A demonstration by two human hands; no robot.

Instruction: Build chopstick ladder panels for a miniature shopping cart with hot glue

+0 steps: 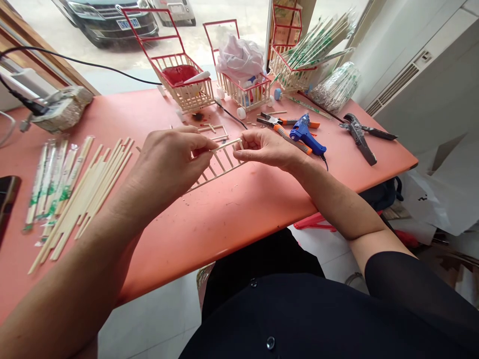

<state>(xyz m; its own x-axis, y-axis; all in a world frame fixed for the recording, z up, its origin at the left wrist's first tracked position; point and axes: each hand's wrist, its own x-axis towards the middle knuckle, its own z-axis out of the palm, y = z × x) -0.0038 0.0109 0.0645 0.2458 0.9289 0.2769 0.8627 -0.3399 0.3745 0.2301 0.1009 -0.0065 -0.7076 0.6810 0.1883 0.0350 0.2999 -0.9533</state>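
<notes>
A small ladder-like frame of wooden sticks (220, 164) hangs just above the pink table (232, 214), held between both hands. My left hand (170, 162) pinches the top rail at its left end with thumb and fingertips. My right hand (267, 148) pinches the same rail at its right end. The frame's lower rail slants down to the left, partly hidden behind my left hand.
Loose and wrapped chopsticks (75, 192) lie at the left. Three stick carts (185, 82) stand at the back. A blue glue gun (306, 135), orange-handled pliers (286, 122) and black cutters (361, 134) lie to the right. A phone (6, 199) sits at the left edge.
</notes>
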